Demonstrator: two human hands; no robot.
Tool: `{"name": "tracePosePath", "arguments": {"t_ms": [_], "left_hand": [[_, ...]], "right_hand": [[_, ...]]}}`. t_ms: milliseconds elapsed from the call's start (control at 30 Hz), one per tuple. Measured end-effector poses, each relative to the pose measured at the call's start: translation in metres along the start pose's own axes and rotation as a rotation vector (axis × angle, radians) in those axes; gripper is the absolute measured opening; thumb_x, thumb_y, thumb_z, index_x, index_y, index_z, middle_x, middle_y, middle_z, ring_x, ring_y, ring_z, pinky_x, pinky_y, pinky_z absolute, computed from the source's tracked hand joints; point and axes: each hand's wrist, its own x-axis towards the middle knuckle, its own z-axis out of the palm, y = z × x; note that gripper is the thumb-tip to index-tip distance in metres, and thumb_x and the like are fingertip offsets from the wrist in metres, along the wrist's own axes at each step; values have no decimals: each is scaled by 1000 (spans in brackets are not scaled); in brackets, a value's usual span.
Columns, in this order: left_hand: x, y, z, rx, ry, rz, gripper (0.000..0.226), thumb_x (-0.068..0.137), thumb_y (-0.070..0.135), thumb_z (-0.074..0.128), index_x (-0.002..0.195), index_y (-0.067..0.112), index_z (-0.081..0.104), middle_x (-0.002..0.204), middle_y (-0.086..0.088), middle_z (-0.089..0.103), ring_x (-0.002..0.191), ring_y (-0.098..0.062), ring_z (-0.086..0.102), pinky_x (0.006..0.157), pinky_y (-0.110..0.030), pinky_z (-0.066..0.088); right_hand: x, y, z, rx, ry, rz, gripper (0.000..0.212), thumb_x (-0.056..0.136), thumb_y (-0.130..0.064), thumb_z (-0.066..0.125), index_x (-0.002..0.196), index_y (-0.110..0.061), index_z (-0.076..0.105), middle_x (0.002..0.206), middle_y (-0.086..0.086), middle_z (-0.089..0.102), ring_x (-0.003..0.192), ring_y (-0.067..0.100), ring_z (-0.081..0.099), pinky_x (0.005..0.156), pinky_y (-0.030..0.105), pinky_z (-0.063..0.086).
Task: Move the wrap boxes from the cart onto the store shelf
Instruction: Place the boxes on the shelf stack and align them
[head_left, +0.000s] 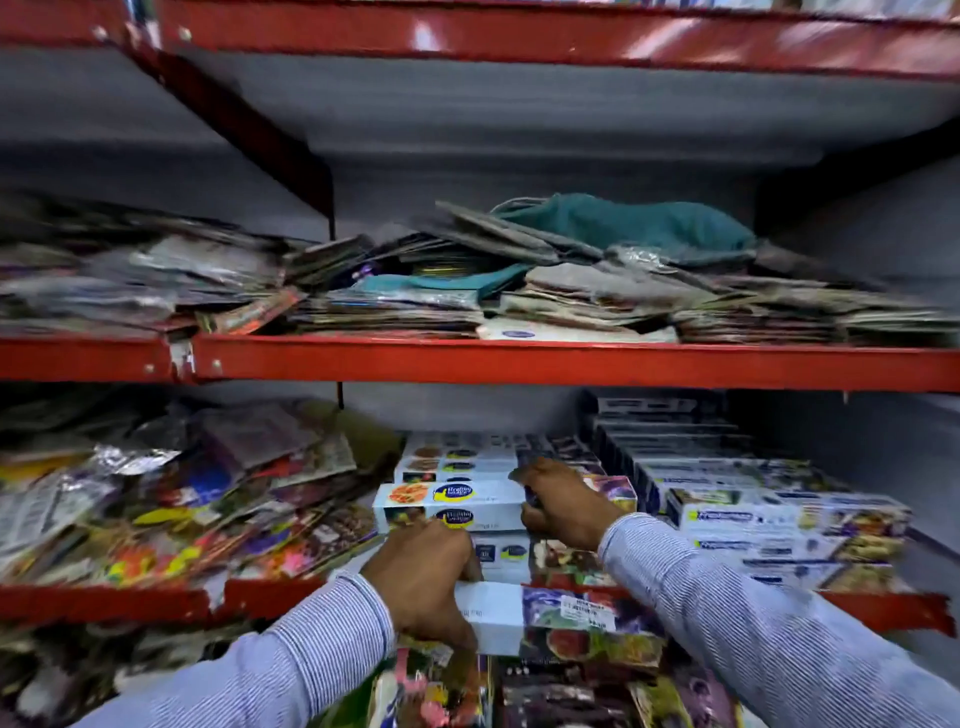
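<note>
Head view — left hand (423, 577) clamps the near end of a long wrap box (561, 616) at the red shelf (571, 364) edge, right hand (563, 506) closes its fingers on a stacked wrap box (452, 493) further in.

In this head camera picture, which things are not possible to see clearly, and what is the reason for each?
- Cart: not seen in the head view; the sleeves and the bottom edge cover the area below.
- Small print on the held wrap box: blurred; its near end is covered by the left hand.
- Right hand fingers: curled over the stacked boxes, so the contact is hidden.
- Packets on the middle shelf: motion blur, labels unreadable.
</note>
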Motion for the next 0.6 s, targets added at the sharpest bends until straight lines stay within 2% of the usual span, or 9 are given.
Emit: {"name": "tracePosePath", "arguments": {"t_ms": [100, 233, 300, 333, 367, 433, 467, 533, 600], "left_hand": [[10, -4, 0, -11, 7, 8, 59, 56, 54, 84, 103, 20, 72, 102, 0, 71, 92, -21, 62, 72, -34, 53], [20, -11, 0, -47, -2, 1, 56, 57, 50, 86, 103, 19, 74, 100, 1, 73, 91, -21, 62, 74, -35, 56], [25, -14, -1, -45, -3, -10, 56, 57, 49, 86, 103, 20, 74, 100, 1, 71, 92, -21, 62, 77, -35, 56], [28, -17, -2, -42, 0, -14, 55, 57, 48, 87, 103, 20, 74, 100, 1, 72, 92, -21, 62, 77, -35, 56], [32, -20, -3, -37, 6, -19, 54, 57, 47, 86, 102, 21, 75, 98, 1, 72, 92, -20, 62, 76, -35, 56], [45, -29, -4, -35, 32, -26, 51, 53, 51, 84, 94, 22, 76, 91, 3, 74, 87, -20, 62, 72, -37, 56], [52, -34, -5, -32, 43, -31, 49, 51, 54, 82, 87, 21, 75, 85, 3, 74, 82, -20, 62, 68, -36, 57], [71, -44, -4, -38, 66, -44, 44, 48, 59, 77, 69, 22, 67, 71, 2, 68, 68, -24, 60, 58, -31, 53], [86, -48, -5, -54, 104, -46, 41, 49, 59, 77, 61, 26, 55, 62, 2, 55, 54, -22, 49, 51, -29, 44]], "right_hand": [[22, 4, 10, 7, -18, 46, 46, 88, -15, 56, 133, -7, 53, 135, 21, 47, 121, 34, 48, 99, 34, 41], [33, 18, 26, -63, 4, 82, 50, 84, -14, 55, 133, -7, 52, 133, 18, 46, 121, 38, 50, 98, 34, 45], [35, 20, 24, -93, -22, 76, 46, 87, -8, 52, 132, 1, 50, 130, 30, 47, 120, 46, 50, 85, 22, 49], [34, 23, 22, -170, 41, 44, 42, 88, -4, 51, 129, 6, 51, 126, 36, 49, 116, 50, 51, 74, 18, 50], [33, 25, 19, -134, 85, 39, 38, 87, -3, 52, 123, 6, 55, 116, 37, 52, 109, 50, 56, 69, 20, 51], [33, 32, 12, 18, 58, 44, 32, 77, -11, 55, 107, -7, 67, 101, 15, 65, 96, 33, 66, 76, 26, 51], [33, 37, 7, 61, 65, 38, 33, 74, -16, 57, 105, -13, 69, 104, 9, 69, 96, 28, 67, 81, 29, 53], [25, 38, -8, 103, 51, 22, 30, 78, -15, 59, 105, -18, 73, 108, 10, 73, 92, 24, 71, 82, 36, 59], [17, 35, -21, 134, 118, 26, 29, 86, -14, 54, 107, -19, 73, 106, 12, 75, 79, 22, 72, 74, 33, 60]]}}
